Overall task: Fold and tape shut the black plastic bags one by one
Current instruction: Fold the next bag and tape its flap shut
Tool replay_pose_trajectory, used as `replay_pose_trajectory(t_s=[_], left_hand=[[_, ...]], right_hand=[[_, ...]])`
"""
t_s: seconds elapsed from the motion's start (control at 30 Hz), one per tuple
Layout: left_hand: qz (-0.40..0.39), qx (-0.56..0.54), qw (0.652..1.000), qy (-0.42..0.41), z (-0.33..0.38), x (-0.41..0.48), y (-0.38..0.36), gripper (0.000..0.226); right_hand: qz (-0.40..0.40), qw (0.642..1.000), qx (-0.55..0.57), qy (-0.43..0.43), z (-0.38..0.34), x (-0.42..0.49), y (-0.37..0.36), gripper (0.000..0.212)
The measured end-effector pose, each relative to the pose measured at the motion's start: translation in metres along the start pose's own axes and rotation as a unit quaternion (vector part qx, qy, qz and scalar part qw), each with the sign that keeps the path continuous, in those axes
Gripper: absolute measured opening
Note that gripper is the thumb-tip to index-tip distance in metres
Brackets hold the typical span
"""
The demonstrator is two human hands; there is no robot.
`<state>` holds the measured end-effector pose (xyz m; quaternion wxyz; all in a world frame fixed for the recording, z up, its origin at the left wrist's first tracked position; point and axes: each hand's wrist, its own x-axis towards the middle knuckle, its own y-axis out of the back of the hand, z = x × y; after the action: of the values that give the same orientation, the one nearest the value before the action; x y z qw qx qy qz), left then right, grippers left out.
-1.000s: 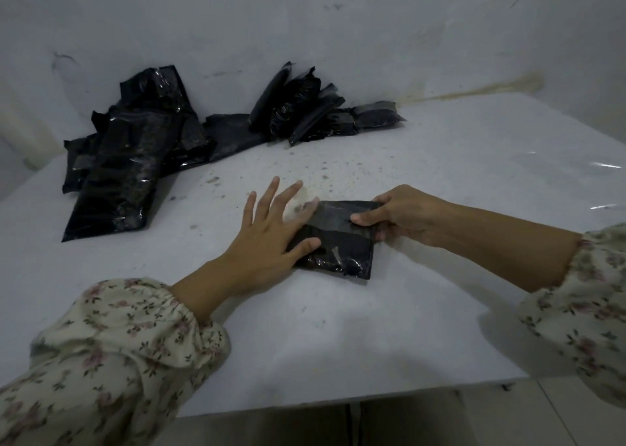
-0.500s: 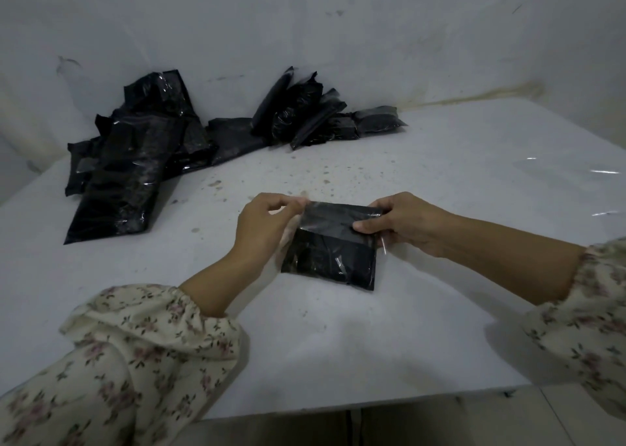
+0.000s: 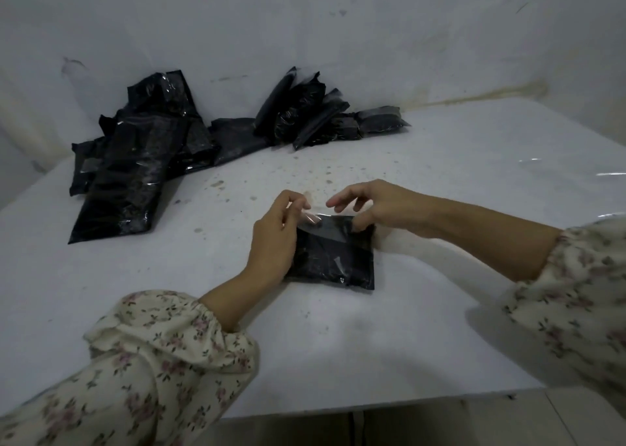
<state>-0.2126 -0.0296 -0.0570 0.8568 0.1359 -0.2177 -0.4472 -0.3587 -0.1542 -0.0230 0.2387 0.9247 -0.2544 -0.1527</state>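
One bag (image 3: 338,259), one tape strip (image 3: 313,218), left hand (image 3: 274,239) pinching.

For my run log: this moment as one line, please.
step: taping folded bag | left hand: pinches clear tape over bag's top edge | right hand: touches bag's top corner | bag: on table

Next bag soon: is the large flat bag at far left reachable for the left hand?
Likely yes: only bare table lies between left hand and large flat bag, though its fingers pinch tape.
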Motion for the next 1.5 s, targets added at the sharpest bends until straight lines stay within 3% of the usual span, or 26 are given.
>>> replay_pose_trajectory(t_s=[0.1,0.27,0.37,0.5,0.73,0.93,1.17,1.4,1.5], left_hand=[[0.061,0.013,0.998,0.006,-0.007,-0.006,-0.012,0.024],[0.102,0.096,0.99,-0.026,-0.004,-0.008,-0.017,0.025],[0.1,0.115,0.988,-0.035,-0.005,-0.01,-0.015,0.022],[0.085,0.13,0.988,-0.003,-0.005,-0.011,-0.015,0.024],[0.068,0.14,0.988,0.015,-0.003,-0.011,-0.015,0.025],[0.06,0.159,0.985,0.011,0.0,-0.013,-0.016,0.022],[0.056,0.157,0.986,-0.014,-0.001,-0.016,-0.014,0.02],[0.059,0.12,0.991,-0.005,-0.003,-0.014,-0.015,0.019],[0.042,0.051,0.997,0.028,-0.01,-0.011,-0.009,0.021]], right_hand=[[-0.007,1.0,0.023,-0.005,-0.007,0.015,0.0,0.023],[-0.044,0.998,-0.042,-0.007,-0.009,0.037,0.002,0.017],[-0.083,0.994,-0.077,-0.005,-0.015,0.043,-0.001,0.008],[-0.102,0.99,-0.099,0.007,-0.02,0.048,-0.004,0.02],[-0.113,0.988,-0.105,0.022,-0.017,0.055,-0.002,0.019],[-0.152,0.981,-0.117,-0.016,-0.018,0.061,-0.002,0.022],[-0.205,0.97,-0.121,-0.054,-0.021,0.065,0.002,0.011],[-0.196,0.978,-0.017,-0.073,-0.013,0.048,0.018,0.028],[-0.188,0.979,-0.023,-0.078,-0.009,0.036,0.023,0.056]])
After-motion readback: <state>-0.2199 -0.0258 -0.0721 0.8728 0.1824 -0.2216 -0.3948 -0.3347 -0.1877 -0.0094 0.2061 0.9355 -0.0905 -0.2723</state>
